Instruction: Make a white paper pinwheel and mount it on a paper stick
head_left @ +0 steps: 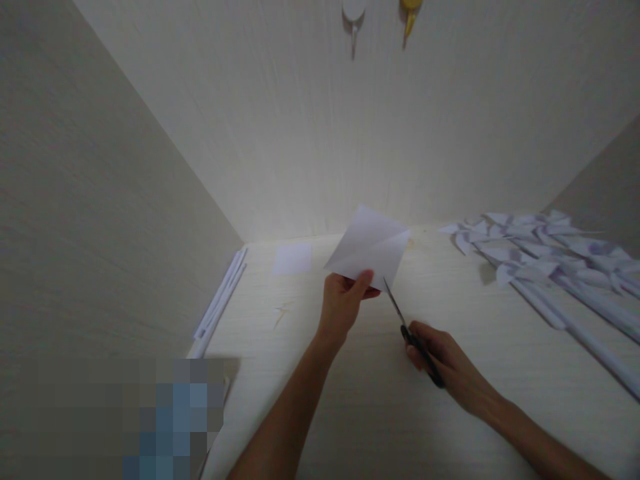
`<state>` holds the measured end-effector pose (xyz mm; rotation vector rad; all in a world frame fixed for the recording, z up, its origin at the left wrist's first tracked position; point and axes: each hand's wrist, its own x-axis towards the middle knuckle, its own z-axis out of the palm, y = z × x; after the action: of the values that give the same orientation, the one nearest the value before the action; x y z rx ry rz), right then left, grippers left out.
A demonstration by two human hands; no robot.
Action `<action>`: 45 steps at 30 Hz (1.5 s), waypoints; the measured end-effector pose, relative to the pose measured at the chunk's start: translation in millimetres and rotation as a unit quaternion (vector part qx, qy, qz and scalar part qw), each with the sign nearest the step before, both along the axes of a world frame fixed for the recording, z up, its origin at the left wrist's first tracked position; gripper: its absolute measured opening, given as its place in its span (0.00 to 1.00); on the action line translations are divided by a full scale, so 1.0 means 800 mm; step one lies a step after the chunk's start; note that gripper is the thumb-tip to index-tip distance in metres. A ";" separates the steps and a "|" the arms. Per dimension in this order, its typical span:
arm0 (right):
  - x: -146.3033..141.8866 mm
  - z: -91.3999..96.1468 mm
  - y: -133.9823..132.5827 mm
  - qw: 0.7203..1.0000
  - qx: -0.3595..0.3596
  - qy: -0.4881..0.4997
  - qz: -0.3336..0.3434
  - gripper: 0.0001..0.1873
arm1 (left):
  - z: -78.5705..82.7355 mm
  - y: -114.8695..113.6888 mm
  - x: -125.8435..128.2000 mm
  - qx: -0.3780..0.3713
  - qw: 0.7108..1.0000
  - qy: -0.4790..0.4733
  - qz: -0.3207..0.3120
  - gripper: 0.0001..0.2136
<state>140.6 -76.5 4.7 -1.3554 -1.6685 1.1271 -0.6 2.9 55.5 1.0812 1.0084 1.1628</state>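
Note:
My left hand [345,300] pinches the lower corner of a white square of paper [369,248] with diagonal creases, held up above the pale wooden desk [380,400]. My right hand [445,367] grips black-handled scissors [410,333]. Their blades point up and left, with the tips right at the paper's lower edge beside my left thumb.
Several white paper pinwheels on rolled paper sticks [555,267] lie at the right of the desk. A small white paper square [293,258] lies flat near the back wall. Rolled white paper sticks [220,307] lean along the left wall. Two hooks [353,17] hang on the back wall.

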 end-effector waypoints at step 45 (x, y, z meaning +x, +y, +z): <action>-0.001 0.001 0.000 1.000 -0.008 -0.004 -0.010 0.14 | 0.000 0.000 0.000 -0.005 1.000 0.003 0.002 0.10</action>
<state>139.5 -76.6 5.4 -1.3859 -1.6524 1.1271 -0.3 3.0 55.7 1.0770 1.0201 1.1573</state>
